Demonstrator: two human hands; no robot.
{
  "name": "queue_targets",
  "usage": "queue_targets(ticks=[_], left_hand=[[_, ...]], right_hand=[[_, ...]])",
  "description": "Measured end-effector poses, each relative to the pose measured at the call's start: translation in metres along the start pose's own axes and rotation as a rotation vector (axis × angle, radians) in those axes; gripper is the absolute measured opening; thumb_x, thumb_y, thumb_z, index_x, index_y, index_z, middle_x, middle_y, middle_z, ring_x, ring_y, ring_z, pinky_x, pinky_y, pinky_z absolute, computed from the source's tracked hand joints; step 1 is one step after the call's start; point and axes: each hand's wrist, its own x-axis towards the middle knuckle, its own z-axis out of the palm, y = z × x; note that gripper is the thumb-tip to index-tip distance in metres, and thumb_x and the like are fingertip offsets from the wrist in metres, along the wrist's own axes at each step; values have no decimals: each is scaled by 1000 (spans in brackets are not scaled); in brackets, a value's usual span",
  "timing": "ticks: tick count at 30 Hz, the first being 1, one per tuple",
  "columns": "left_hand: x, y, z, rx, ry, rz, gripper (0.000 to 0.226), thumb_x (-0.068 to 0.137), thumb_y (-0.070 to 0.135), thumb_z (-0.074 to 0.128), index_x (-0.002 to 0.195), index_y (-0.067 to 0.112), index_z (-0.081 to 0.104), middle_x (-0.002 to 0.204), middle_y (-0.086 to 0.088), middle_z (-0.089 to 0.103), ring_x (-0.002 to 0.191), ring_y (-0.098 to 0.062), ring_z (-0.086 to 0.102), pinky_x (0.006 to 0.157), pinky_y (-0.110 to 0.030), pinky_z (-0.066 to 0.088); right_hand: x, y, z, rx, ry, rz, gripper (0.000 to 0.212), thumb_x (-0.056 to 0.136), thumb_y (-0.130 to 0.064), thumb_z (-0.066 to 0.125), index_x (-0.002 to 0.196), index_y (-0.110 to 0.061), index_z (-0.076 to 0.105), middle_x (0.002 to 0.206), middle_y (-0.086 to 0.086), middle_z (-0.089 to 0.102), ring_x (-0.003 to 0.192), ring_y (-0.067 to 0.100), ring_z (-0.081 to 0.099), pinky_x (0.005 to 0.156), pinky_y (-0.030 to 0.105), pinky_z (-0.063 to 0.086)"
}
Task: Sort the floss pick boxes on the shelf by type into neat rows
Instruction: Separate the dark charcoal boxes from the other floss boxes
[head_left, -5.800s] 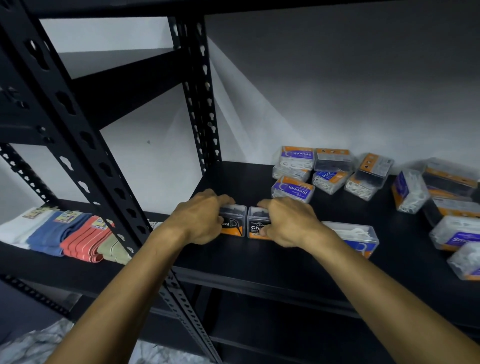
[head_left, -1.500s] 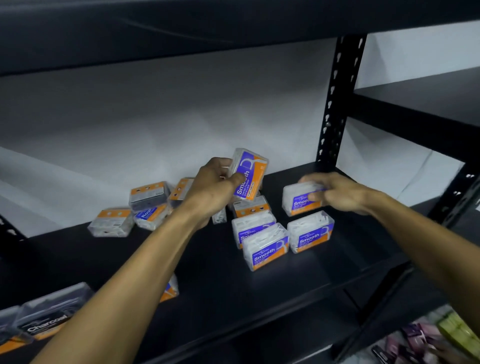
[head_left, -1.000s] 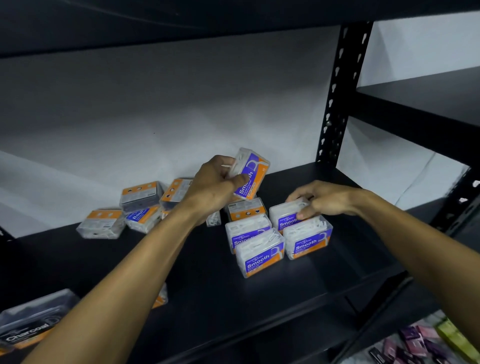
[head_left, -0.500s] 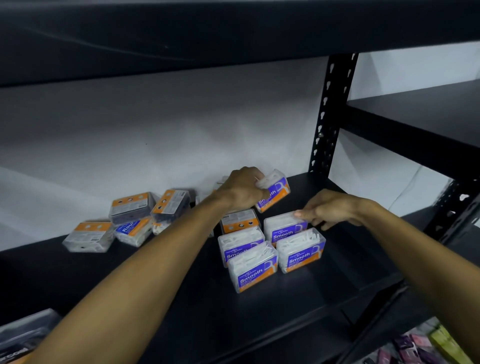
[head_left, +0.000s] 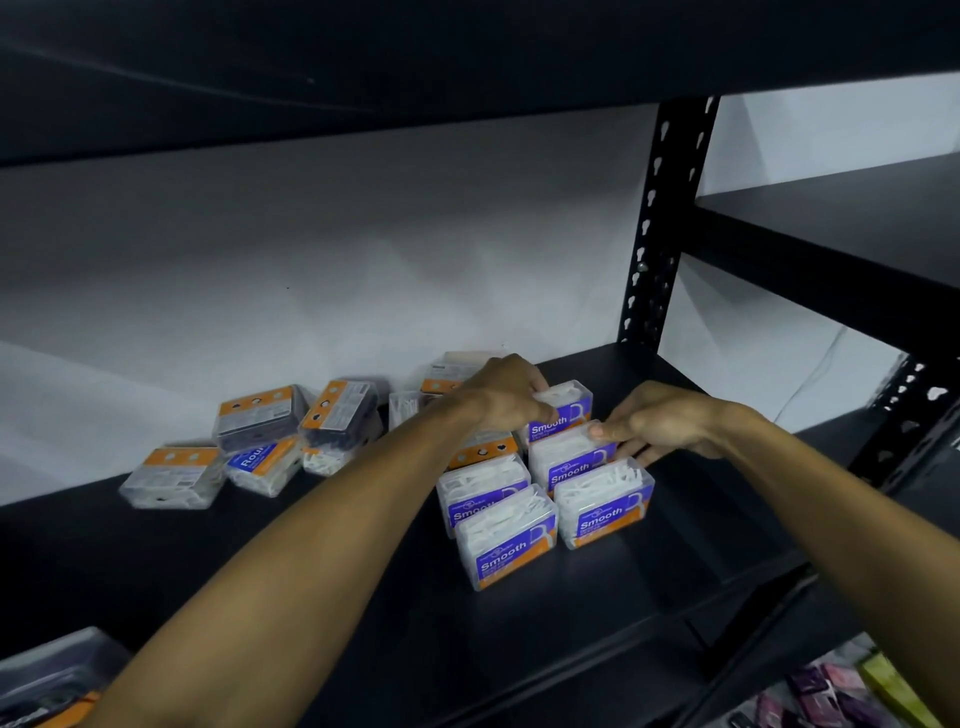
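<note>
on a black shelf (head_left: 597, 613), 5 "smooth" boxes (head_left: 506, 538) are grouped in 2 rows. the rearmost box (head_left: 563, 415) is gripped by the left hand (head_left: 506, 397), and the next box (head_left: 569, 457) is touched by the right hand (head_left: 660, 423). mixed boxes (head_left: 260, 421) are scattered further left.

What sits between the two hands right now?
In the head view, two Smooth boxes: the back one under the left hand, the next touched by the right hand.

Both bare arms stretched forward, hands close together.
Left hand (head_left: 506, 397) palm down, fingers (head_left: 540, 410) curled in a grasp, forearm running diagonally from lower left. Right hand (head_left: 660, 423) just beside it, palm down, thumb and fingers extended leftward, pinching lightly; forearm comes in from lower right. Hands near, not touching.
</note>
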Motion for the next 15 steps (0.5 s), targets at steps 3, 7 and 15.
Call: queue_targets(ticks=[3, 7, 15], left_hand=[[1, 0, 2, -8, -10, 0, 41, 84, 30, 76, 121, 14, 66, 120, -2, 68, 103, -16, 63, 81, -27, 47], [-1, -2, 4, -10, 0, 5, 43, 82, 28, 78, 120, 13, 65, 120, -3, 67, 104, -17, 63, 80, -26, 46], [-2, -4, 5, -3, -4, 20, 38, 85, 34, 73, 118, 15, 67, 119, -1, 68, 101, -14, 62, 79, -26, 44]], right_hand=[[-1, -1, -1, 0, -6, 10, 34, 85, -33, 66, 103, -4, 69, 96, 8, 75, 92, 20, 71, 86, 37, 56], [-4, -2, -1, -8, 7, 20, 33, 87, -31, 64, 103, -3, 69, 95, 8, 75, 90, 20, 72, 81, 34, 57], [-7, -2, -1, -17, 14, 37, 32, 88, -32, 64, 102, -4, 69, 94, 7, 75, 90, 19, 72, 82, 35, 57]])
